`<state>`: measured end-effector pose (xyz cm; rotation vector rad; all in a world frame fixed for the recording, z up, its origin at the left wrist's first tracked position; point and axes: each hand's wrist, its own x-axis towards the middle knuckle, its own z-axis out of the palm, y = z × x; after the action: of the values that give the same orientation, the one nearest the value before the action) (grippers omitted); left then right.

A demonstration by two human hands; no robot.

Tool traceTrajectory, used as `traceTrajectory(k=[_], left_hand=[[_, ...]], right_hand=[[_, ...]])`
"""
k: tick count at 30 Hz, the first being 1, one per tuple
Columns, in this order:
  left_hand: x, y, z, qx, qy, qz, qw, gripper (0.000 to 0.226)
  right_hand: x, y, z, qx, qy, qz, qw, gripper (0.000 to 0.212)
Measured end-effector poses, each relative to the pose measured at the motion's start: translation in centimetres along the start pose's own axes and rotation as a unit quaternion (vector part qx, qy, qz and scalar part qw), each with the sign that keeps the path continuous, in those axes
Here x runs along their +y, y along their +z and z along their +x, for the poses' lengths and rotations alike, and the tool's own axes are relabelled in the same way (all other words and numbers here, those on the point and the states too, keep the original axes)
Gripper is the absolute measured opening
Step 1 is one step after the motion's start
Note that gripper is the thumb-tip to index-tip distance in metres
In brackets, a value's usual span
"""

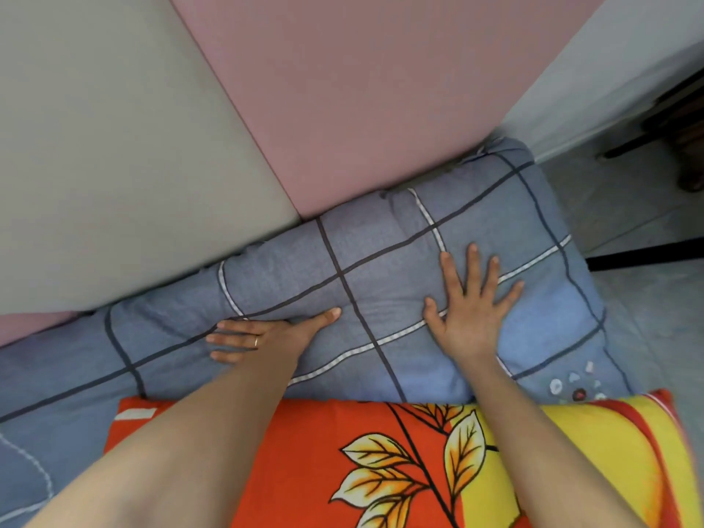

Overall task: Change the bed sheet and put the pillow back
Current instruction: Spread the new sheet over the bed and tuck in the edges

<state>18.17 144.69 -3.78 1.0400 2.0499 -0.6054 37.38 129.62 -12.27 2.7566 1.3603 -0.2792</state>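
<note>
A blue checked pillow point(381, 268) lies along the padded headboard point(343, 89), on bedding of the same blue checked cloth point(57, 375). My left hand point(263, 335) rests flat on the pillow's left half, fingers straight and pointing left, a ring on one finger. My right hand point(470, 299) presses flat on the pillow's right half with its fingers spread. Just below the pillow lies an orange and yellow cloth point(362, 470) printed with leaves, partly under my forearms.
The headboard has a beige panel point(114, 146) beside the pink one. At the right the bed ends at a grey tiled floor point(628, 207), with a white wall point(609, 62) and dark furniture legs point(666, 127) beyond.
</note>
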Motion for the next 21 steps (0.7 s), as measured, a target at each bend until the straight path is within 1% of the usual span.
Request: traceTrajectory(k=[3,6,10,13,21], left_hand=[[0.4,0.1,-0.1,0.002,-0.003,-0.022,1.0,0.172],[0.3,0.7,-0.3,0.019,0.006,-0.047,0.999,0.177],[0.2,1.4,0.3,0.026,0.019,-0.041,0.999,0.17],[0.0,1.6,0.3,0.045,0.007,-0.054,0.998,0.17],[-0.3,1.4,-0.1,0.025,0.013,-0.06,0.998,0.17]], right_hand=[[0.2,0.1,0.7,0.011,-0.001,-0.012,1.0,0.073],[0.4,0.0,0.5,0.012,0.0,0.001,1.0,0.073],[0.5,0.0,0.7,0.007,-0.006,0.009,1.0,0.072],[0.7,0.3,0.7,0.011,-0.008,0.018,1.0,0.072],[0.6,0.3,0.5,0.022,-0.015,0.036,0.999,0.071]])
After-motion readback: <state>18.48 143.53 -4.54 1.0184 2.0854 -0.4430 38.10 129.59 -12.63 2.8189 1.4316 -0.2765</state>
